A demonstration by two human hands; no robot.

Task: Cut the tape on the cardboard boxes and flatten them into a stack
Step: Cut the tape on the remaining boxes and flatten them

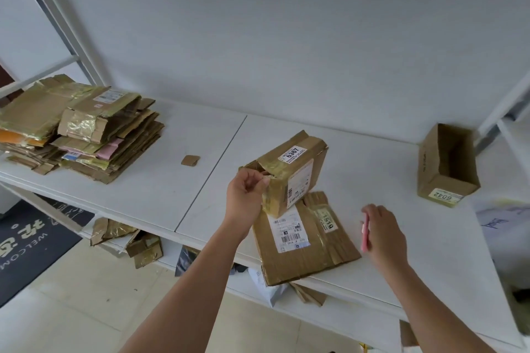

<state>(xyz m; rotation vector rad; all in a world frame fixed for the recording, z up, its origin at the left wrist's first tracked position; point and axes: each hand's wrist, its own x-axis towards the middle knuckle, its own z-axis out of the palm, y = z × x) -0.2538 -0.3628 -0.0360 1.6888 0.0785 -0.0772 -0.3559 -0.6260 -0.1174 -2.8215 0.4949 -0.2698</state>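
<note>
While left hand (pixel 245 189) pinches torn tape flap at corner of taped box labelled 6367 (pixel 289 175), box sits tilted atop flattened box labelled 1519 (pixel 304 241) at shelf (pixel 160 186) front edge. Right hand (pixel 383 233), apart from both boxes, grip curled round pink cutter (pixel 364 233). Flattened stack (pixel 77 129) lies far left. Open box labelled 6042 (pixel 446 166) stands far right. Cardboard scrap (pixel 190 160) lies between stack and boxes.
</note>
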